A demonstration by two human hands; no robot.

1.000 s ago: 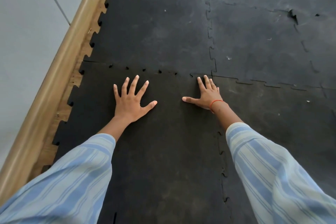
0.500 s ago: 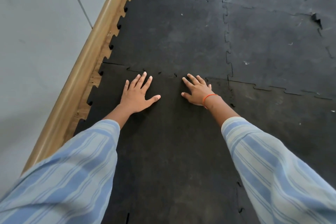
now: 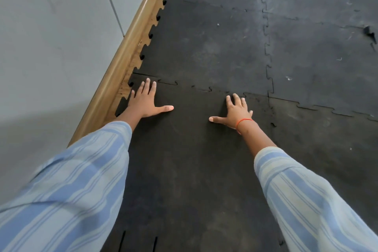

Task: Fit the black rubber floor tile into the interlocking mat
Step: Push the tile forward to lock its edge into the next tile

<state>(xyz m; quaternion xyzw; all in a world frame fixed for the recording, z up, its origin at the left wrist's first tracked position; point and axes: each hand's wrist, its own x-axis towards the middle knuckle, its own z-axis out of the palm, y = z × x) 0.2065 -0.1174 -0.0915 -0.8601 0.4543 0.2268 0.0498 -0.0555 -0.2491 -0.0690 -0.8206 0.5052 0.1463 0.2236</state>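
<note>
The black rubber floor tile [image 3: 190,149] lies flat under both hands, its toothed far edge meeting the interlocking mat [image 3: 208,47] along a jagged seam. My left hand [image 3: 146,101] presses flat near the tile's far left corner, fingers spread, thumb pointing right. Further right, my right hand [image 3: 235,111], with a red string at the wrist, lies flat by the far seam with its thumb pointing left. Neither hand grips anything. Small gaps show in the seam between the hands.
A wooden skirting board [image 3: 122,63] runs along the mat's toothed left edge, with a grey wall [image 3: 51,37] beyond it. More joined black tiles [image 3: 323,57] lie to the right; one shows a torn spot [image 3: 370,32].
My left hand has slid left toward the tile's far left corner. My right hand has moved a little to the right along the seam. The view has shifted to the right.
</note>
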